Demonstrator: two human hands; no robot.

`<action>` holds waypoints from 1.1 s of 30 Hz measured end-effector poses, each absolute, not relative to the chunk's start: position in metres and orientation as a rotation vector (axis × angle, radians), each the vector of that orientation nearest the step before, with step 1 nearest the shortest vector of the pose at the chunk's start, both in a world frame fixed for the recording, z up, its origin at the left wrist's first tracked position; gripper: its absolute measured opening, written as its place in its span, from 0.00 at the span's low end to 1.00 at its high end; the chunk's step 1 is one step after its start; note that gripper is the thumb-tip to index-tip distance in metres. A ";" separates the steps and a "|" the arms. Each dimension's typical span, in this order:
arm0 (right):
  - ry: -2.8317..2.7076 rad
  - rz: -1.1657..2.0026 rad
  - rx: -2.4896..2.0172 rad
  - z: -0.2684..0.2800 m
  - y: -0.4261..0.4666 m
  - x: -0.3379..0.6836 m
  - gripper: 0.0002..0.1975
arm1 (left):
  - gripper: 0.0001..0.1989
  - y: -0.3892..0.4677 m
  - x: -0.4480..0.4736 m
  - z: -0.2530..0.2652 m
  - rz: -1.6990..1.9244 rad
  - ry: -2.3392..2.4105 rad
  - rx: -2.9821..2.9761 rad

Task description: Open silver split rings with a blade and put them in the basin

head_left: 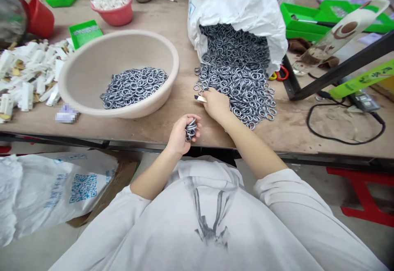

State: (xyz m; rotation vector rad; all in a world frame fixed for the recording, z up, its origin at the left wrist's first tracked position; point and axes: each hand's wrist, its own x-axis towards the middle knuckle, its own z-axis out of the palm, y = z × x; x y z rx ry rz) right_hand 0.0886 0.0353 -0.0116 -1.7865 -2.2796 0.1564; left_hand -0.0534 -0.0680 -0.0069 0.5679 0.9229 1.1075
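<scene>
My left hand is cupped around a handful of grey metal rings, just over the table's front edge. To its upper right, my right hand is closed on a small flat pale piece with a dark end; its exact kind is unclear. That hand rests at the left edge of a spread pile of rings. The pile spills from the mouth of a large white sack. Left of both hands stands a wide beige basin with many similar rings in it.
White plastic pieces lie heaped at the far left. Behind the basin are a red bowl of white parts and a green tray. A black metal bar, a cable and a clear bottle are on the right.
</scene>
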 end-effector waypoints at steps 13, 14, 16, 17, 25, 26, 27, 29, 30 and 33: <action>-1.786 0.868 -1.280 0.023 -0.045 0.122 0.07 | 0.21 -0.070 -0.043 -0.007 1.152 0.970 0.967; -1.767 0.860 -1.295 0.023 -0.050 0.121 0.07 | 0.22 -0.071 -0.042 -0.007 1.130 0.963 0.992; -1.694 0.901 -1.278 0.022 -0.056 0.117 0.07 | 0.21 -0.072 -0.041 -0.006 1.086 0.952 0.992; -1.644 0.964 -1.236 0.021 -0.058 0.115 0.08 | 0.21 -0.072 -0.041 -0.005 1.066 0.939 0.967; -1.314 1.346 -1.009 0.013 -0.069 0.101 0.24 | 0.19 -0.080 -0.041 0.005 0.948 0.767 0.804; -1.303 1.333 -1.016 0.013 -0.068 0.101 0.24 | 0.19 -0.080 -0.041 0.007 0.936 0.745 0.799; -1.300 1.295 -1.034 0.012 -0.068 0.102 0.24 | 0.18 -0.081 -0.041 0.007 0.924 0.726 0.793; -1.339 1.147 -1.100 0.013 -0.069 0.107 0.24 | 0.18 -0.080 -0.041 0.008 0.909 0.707 0.771; -1.397 1.052 -1.137 0.014 -0.071 0.109 0.25 | 0.18 -0.080 -0.042 0.008 0.906 0.704 0.756; -1.682 0.756 -1.192 0.018 -0.080 0.117 0.25 | 0.18 -0.079 -0.043 0.006 0.912 0.722 0.713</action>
